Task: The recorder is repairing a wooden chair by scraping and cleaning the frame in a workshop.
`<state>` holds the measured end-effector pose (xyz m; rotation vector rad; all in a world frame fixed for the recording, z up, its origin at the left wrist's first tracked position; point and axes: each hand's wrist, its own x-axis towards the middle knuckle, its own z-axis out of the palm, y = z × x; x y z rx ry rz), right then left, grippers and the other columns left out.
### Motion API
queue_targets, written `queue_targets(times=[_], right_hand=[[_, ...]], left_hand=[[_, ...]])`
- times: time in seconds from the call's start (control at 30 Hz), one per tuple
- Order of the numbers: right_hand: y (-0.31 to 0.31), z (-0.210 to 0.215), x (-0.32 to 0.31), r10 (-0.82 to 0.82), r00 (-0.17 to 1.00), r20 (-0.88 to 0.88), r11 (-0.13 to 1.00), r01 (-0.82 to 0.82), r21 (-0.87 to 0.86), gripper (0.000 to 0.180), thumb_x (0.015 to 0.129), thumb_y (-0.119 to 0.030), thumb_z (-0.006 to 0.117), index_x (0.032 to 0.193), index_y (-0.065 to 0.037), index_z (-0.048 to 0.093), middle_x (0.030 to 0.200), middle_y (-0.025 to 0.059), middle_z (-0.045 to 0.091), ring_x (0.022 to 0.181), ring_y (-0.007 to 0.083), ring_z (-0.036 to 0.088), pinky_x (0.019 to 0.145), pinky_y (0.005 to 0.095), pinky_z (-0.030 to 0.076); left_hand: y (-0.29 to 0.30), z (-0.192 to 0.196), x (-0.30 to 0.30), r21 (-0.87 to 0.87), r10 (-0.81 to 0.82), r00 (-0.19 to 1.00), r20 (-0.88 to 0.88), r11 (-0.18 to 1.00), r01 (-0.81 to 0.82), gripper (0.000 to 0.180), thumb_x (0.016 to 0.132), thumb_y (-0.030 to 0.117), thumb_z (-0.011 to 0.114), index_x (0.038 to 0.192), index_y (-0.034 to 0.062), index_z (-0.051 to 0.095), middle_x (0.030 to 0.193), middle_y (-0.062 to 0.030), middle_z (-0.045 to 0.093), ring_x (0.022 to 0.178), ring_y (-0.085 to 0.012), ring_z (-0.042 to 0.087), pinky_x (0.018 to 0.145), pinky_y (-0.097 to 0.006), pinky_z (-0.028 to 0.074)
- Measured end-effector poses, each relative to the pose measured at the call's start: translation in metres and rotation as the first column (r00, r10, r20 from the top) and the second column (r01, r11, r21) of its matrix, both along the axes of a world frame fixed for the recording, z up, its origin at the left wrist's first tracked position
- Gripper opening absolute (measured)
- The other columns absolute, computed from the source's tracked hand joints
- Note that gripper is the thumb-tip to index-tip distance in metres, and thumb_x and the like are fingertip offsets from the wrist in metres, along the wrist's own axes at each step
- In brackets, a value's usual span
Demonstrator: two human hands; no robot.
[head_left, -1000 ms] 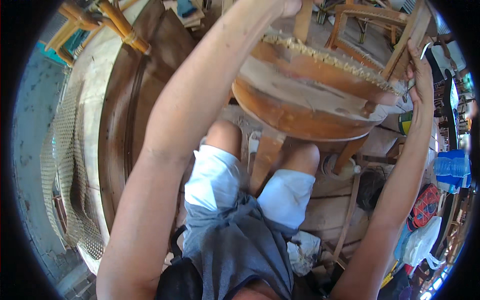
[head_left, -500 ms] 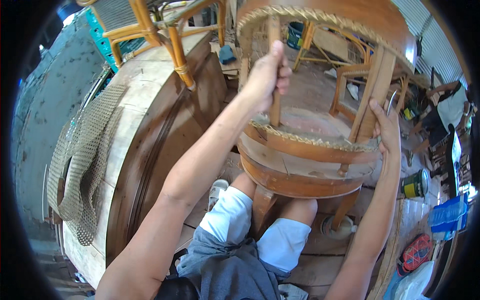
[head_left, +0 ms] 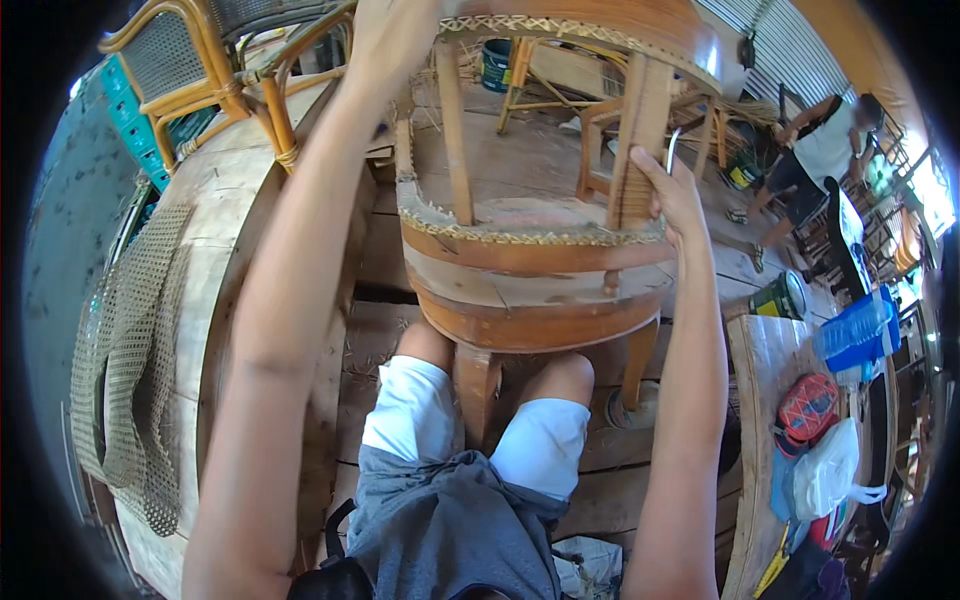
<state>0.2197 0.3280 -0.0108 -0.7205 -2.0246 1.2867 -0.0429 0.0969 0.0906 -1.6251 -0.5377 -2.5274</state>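
A wooden chair frame [head_left: 535,335] with woven cane lacing along its seat edge and backrest stands before my knees. My left hand [head_left: 395,40] is raised at the upper edge, beside the left end of the backrest, blurred, with its fingers cut off from view. Against the chair's right back post [head_left: 640,140] rests my right hand [head_left: 675,200], its thumb along the wood. A slim curved metal tool [head_left: 672,148] sticks up from that hand; the lower end is hidden in it.
Cane mesh [head_left: 135,370] drapes over the pale wooden bench at left, where a rattan chair [head_left: 190,85] stands. A person [head_left: 815,150] is at the far right. On the right lie a red pouch [head_left: 808,408], a plastic bag [head_left: 828,468] and a blue container [head_left: 860,330].
My left hand has let go of the thin back spindle and moved up and left. My right hand stays at the back post with the metal tool. The whole view has shifted.
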Motion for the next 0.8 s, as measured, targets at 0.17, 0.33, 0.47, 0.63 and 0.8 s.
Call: queue_targets(times=[0.17, 0.33, 0.47, 0.63, 0.8], right_hand=[[-0.007, 0.011, -0.007, -0.036, 0.992, 0.123, 0.997, 0.028, 0.069, 0.058, 0.082, -0.056, 0.078, 0.107, -0.005, 0.067, 0.070, -0.0051, 0.052, 0.050, 0.0037, 0.042, 0.045, 0.0228, 0.031], [-0.031, -0.014, 0.045, -0.349, 0.936, -0.053, 0.705, 0.299, 0.644, 0.033, 0.095, -0.027, 0.057, 0.112, 0.001, 0.062, 0.076, 0.0186, 0.056, 0.074, 0.0287, 0.056, 0.077, 0.0422, 0.048], [-0.110, -0.072, 0.128, -0.231, 0.922, 0.310, 0.966, 0.255, -0.041, 0.033, 0.095, -0.010, 0.053, 0.126, -0.004, 0.062, 0.076, 0.0042, 0.056, 0.061, 0.0119, 0.051, 0.054, 0.0285, 0.045], [-0.171, -0.130, 0.132, -0.082, 0.996, -0.020, 0.863, 0.061, -0.501, 0.051, 0.098, -0.002, 0.051, 0.148, -0.009, 0.046, 0.086, 0.0010, 0.055, 0.053, 0.0068, 0.049, 0.048, 0.0231, 0.045], [-0.141, -0.116, 0.111, -0.053, 0.993, 0.108, 0.970, 0.077, -0.230, 0.055, 0.099, -0.003, 0.050, 0.152, -0.014, 0.042, 0.094, 0.0040, 0.059, 0.062, 0.0074, 0.055, 0.052, 0.0236, 0.050]], left_hand=[[0.055, 0.056, -0.006, -0.211, 0.532, 0.372, -0.761, 0.340, -0.917, 0.059, 0.099, 0.056, 0.046, 0.130, 0.0089, 0.062, 0.129, -0.0197, 0.064, 0.124, -0.0337, 0.058, 0.106, -0.042, 0.042], [0.046, 0.072, -0.005, -0.655, 0.269, 0.647, -0.713, 0.074, -0.752, 0.083, 0.086, 0.078, 0.047, 0.119, 0.0043, 0.069, 0.114, -0.0240, 0.070, 0.109, -0.0388, 0.066, 0.096, -0.046, 0.050], [0.084, 0.044, -0.002, -0.449, 0.470, 0.386, -0.793, -0.025, -0.893, 0.094, 0.084, 0.083, 0.045, 0.108, -0.0046, 0.071, 0.105, -0.0287, 0.070, 0.103, -0.0394, 0.069, 0.092, -0.046, 0.052], [0.083, 0.035, -0.021, -0.404, 0.603, 0.323, -0.729, 0.000, -0.915, 0.097, 0.082, 0.086, 0.042, 0.106, -0.0030, 0.072, 0.104, -0.0277, 0.071, 0.103, -0.0406, 0.068, 0.090, -0.046, 0.052], [0.115, 0.015, -0.007, -0.494, 0.559, 0.427, -0.711, 0.036, -0.869, 0.096, 0.082, 0.088, 0.040, 0.109, 0.0026, 0.073, 0.104, -0.0264, 0.072, 0.103, -0.0399, 0.069, 0.092, -0.045, 0.053]])
